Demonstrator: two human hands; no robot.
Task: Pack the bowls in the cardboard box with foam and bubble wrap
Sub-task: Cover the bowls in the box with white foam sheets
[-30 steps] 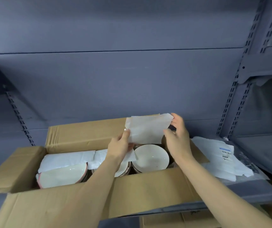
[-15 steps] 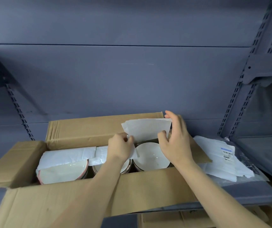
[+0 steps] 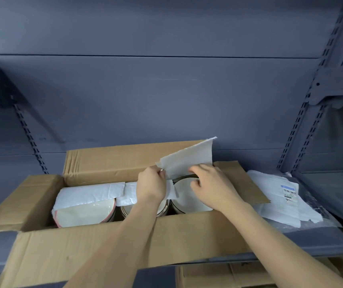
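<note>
With left hand (image 3: 150, 183) pinching and right hand (image 3: 210, 183) gripping the foam sheet (image 3: 189, 161), slide it straight down between the rightmost bowl (image 3: 187, 197) and the cardboard box's (image 3: 104, 161) far wall.

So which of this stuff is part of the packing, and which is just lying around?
In use: cardboard box, bowls, foam sheet gripped by left hand and right hand, foam covers on two bowls.
Lying about, it seems: labelled white packaging on the shelf, carton below.
</note>
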